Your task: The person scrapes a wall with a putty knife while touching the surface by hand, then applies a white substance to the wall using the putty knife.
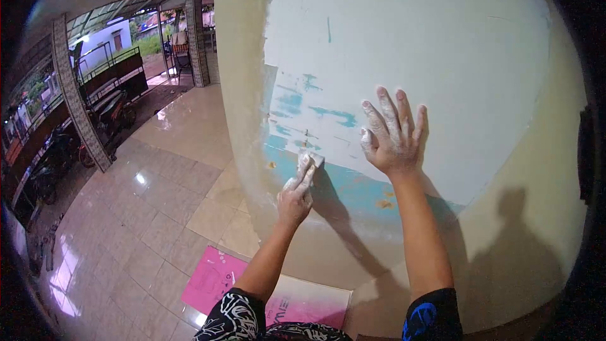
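My left hand (297, 192) is closed on a small flat putty knife (317, 159), its pale blade against the wall and mostly covered by my fingers. White powder or paste coats those fingers. To the right, my right hand (396, 136) rests flat on the white patch (404, 38) of the wall, fingers spread and dusted white, holding nothing. Turquoise paint (360, 186) shows along the patch's lower edge, with rusty orange spots. Thin turquoise streaks (334, 115) break through the white just above my left hand.
A beige border (243, 88) surrounds the patch. Below lies a pink and white printed board (309, 297) on the glossy tiled floor (145, 215). Further left are a pillar (82, 98), a railing and a parked motorbike (117, 110). My shadow falls on the wall at right.
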Demonstrator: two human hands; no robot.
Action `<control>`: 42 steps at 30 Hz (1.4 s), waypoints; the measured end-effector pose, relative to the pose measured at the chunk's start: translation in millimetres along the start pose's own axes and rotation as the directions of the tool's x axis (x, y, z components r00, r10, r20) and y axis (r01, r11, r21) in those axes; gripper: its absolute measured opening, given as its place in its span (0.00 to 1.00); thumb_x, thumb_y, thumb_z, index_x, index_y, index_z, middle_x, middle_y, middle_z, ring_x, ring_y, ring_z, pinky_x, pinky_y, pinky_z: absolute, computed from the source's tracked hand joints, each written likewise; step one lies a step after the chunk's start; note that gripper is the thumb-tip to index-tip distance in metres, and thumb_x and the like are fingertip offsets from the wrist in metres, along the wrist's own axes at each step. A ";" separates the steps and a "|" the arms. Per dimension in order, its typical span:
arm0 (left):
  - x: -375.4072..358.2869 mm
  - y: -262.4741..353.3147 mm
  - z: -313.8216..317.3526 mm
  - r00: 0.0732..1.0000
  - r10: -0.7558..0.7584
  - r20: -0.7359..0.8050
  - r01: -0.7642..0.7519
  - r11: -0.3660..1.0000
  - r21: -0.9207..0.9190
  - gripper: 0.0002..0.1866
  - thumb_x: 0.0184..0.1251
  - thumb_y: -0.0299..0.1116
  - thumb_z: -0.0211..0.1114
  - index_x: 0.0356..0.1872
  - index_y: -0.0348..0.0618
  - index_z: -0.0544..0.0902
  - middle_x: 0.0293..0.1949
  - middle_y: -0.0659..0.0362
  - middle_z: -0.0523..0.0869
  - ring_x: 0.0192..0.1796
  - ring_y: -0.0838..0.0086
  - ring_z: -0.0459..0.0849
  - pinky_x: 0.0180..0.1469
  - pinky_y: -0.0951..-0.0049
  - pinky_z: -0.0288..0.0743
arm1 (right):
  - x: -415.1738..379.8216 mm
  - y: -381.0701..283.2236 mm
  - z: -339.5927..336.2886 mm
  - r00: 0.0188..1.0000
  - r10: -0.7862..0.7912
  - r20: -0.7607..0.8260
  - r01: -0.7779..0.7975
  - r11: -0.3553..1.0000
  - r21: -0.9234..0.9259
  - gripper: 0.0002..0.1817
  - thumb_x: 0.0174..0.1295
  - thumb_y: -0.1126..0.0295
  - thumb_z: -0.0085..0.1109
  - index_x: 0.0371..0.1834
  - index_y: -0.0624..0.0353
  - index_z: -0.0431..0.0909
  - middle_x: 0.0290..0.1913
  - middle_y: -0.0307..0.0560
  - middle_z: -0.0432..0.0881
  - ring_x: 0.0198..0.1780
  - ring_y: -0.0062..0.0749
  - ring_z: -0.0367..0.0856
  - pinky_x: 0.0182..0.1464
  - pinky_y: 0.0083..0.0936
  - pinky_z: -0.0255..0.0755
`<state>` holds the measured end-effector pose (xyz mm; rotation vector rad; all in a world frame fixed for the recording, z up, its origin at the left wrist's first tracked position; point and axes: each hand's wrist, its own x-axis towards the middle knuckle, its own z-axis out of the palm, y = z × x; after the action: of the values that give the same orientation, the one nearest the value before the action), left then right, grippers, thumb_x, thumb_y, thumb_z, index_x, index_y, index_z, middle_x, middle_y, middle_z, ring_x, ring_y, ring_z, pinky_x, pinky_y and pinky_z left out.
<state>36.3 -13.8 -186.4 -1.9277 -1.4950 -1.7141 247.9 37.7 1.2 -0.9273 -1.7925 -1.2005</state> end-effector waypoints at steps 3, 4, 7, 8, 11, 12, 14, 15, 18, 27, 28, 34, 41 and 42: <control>4.5 -5.4 -6.8 1.000 0.021 -0.017 -0.020 1.000 0.021 0.33 0.56 0.13 0.58 0.66 0.47 0.80 0.72 0.53 0.75 0.57 0.52 0.86 0.53 0.61 0.82 | -0.4 0.6 -1.3 1.000 -0.002 0.005 0.002 1.000 -0.014 0.28 0.63 0.51 0.56 0.69 0.27 0.76 0.80 0.28 0.64 0.83 0.33 0.55 0.81 0.59 0.39; 1.6 -10.7 -2.2 0.996 0.071 -0.054 -0.069 0.997 0.029 0.33 0.55 0.15 0.58 0.66 0.48 0.80 0.73 0.56 0.75 0.53 0.54 0.87 0.49 0.60 0.83 | -0.7 1.2 -0.2 1.000 -0.003 0.002 0.003 1.000 -0.018 0.27 0.63 0.51 0.56 0.69 0.27 0.76 0.80 0.28 0.64 0.82 0.33 0.55 0.81 0.59 0.40; -5.3 -19.8 -0.8 0.998 0.049 -0.036 -0.050 0.999 -0.011 0.33 0.55 0.14 0.58 0.65 0.48 0.81 0.73 0.55 0.75 0.54 0.52 0.87 0.52 0.60 0.82 | -0.5 1.2 -0.1 1.000 0.004 0.002 -0.004 1.000 -0.006 0.27 0.63 0.52 0.56 0.68 0.27 0.77 0.80 0.27 0.65 0.82 0.34 0.57 0.81 0.59 0.39; -6.2 -21.8 -1.8 0.999 0.033 -0.020 -0.033 0.999 -0.027 0.33 0.55 0.14 0.58 0.66 0.48 0.80 0.73 0.55 0.75 0.54 0.52 0.87 0.53 0.60 0.82 | -0.5 1.2 -0.7 1.000 0.005 0.005 -0.005 1.000 0.010 0.27 0.63 0.52 0.56 0.68 0.27 0.77 0.80 0.27 0.65 0.82 0.34 0.57 0.81 0.59 0.39; 8.4 -18.5 -8.0 0.994 0.081 -0.069 -0.079 0.996 0.037 0.33 0.55 0.15 0.60 0.66 0.47 0.81 0.72 0.54 0.76 0.53 0.52 0.87 0.51 0.60 0.83 | -1.0 1.5 -0.1 1.000 -0.001 -0.011 0.001 1.000 -0.009 0.27 0.62 0.52 0.56 0.68 0.27 0.77 0.80 0.28 0.65 0.81 0.35 0.58 0.81 0.59 0.39; 9.0 -20.0 -8.1 0.993 0.087 -0.080 -0.084 0.995 0.048 0.33 0.55 0.15 0.60 0.66 0.47 0.81 0.72 0.53 0.76 0.53 0.52 0.87 0.51 0.60 0.83 | -1.5 1.6 0.5 1.000 -0.003 -0.021 0.002 1.000 -0.016 0.27 0.62 0.52 0.56 0.68 0.27 0.77 0.80 0.28 0.65 0.81 0.35 0.58 0.81 0.59 0.39; 3.4 -26.6 -4.4 0.986 0.138 -0.095 -0.132 0.989 0.063 0.31 0.56 0.15 0.59 0.65 0.46 0.81 0.71 0.51 0.76 0.53 0.52 0.87 0.51 0.60 0.82 | -0.8 2.4 2.0 1.000 0.005 -0.019 -0.005 1.000 0.002 0.27 0.62 0.53 0.56 0.67 0.27 0.78 0.80 0.28 0.65 0.82 0.34 0.57 0.81 0.59 0.39; 4.5 -25.3 -5.0 0.988 0.121 -0.095 -0.118 0.992 0.039 0.31 0.56 0.15 0.59 0.65 0.45 0.81 0.72 0.51 0.76 0.54 0.52 0.87 0.53 0.61 0.82 | -0.4 2.4 2.8 1.000 0.006 -0.023 -0.005 1.000 0.013 0.26 0.62 0.53 0.56 0.67 0.27 0.78 0.80 0.28 0.65 0.82 0.34 0.57 0.81 0.58 0.39; 22.4 -19.8 -7.8 0.991 0.099 -0.090 -0.098 0.995 0.017 0.32 0.57 0.15 0.58 0.66 0.44 0.81 0.72 0.50 0.75 0.59 0.52 0.86 0.57 0.61 0.81 | -2.0 1.7 -0.3 1.000 0.007 -0.011 -0.007 1.000 0.011 0.26 0.62 0.53 0.56 0.66 0.27 0.79 0.79 0.28 0.66 0.82 0.34 0.57 0.81 0.58 0.39; 54.7 12.3 -31.4 0.989 0.126 -0.074 -0.131 0.989 -0.068 0.32 0.57 0.11 0.56 0.66 0.38 0.79 0.74 0.45 0.71 0.73 0.52 0.74 0.69 0.61 0.73 | -1.4 0.7 0.3 0.999 0.005 -0.047 -0.006 1.000 -0.016 0.23 0.62 0.53 0.57 0.63 0.28 0.80 0.78 0.28 0.68 0.81 0.34 0.58 0.81 0.58 0.42; 67.0 20.6 -36.5 0.993 0.109 -0.034 -0.112 0.987 -0.111 0.31 0.59 0.10 0.55 0.67 0.35 0.77 0.75 0.42 0.70 0.75 0.52 0.72 0.73 0.61 0.70 | -1.9 0.1 -0.4 0.999 0.006 -0.044 -0.006 1.000 -0.014 0.23 0.62 0.53 0.57 0.63 0.28 0.80 0.78 0.28 0.68 0.81 0.34 0.58 0.81 0.58 0.42; 65.7 20.1 -18.9 0.958 0.235 -0.165 -0.234 0.972 0.030 0.33 0.57 0.11 0.55 0.68 0.39 0.77 0.74 0.46 0.72 0.69 0.51 0.78 0.66 0.60 0.77 | -1.6 1.1 0.7 0.999 0.018 -0.039 -0.018 1.000 -0.006 0.23 0.62 0.52 0.56 0.63 0.28 0.80 0.78 0.28 0.67 0.81 0.33 0.58 0.81 0.58 0.43; 92.7 52.9 -25.6 0.986 0.135 -0.094 -0.139 0.989 -0.044 0.32 0.61 0.12 0.55 0.69 0.42 0.77 0.74 0.48 0.72 0.71 0.52 0.75 0.66 0.62 0.77 | -2.3 -0.8 -2.2 0.999 0.024 -0.035 -0.025 1.000 -0.007 0.23 0.63 0.52 0.55 0.64 0.29 0.79 0.78 0.28 0.67 0.81 0.33 0.58 0.81 0.56 0.44; 82.0 51.4 -23.5 0.988 0.133 -0.082 -0.134 0.991 -0.006 0.29 0.62 0.12 0.56 0.67 0.39 0.78 0.74 0.46 0.72 0.72 0.51 0.75 0.68 0.62 0.75 | -2.3 0.0 -1.2 0.999 0.026 -0.034 -0.026 1.000 0.003 0.23 0.63 0.52 0.55 0.64 0.29 0.79 0.78 0.28 0.67 0.81 0.33 0.58 0.81 0.56 0.44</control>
<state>45.8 -9.3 -87.4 -1.8925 -1.2996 -1.7240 249.1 36.2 -0.4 -0.9210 -1.7499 -1.1909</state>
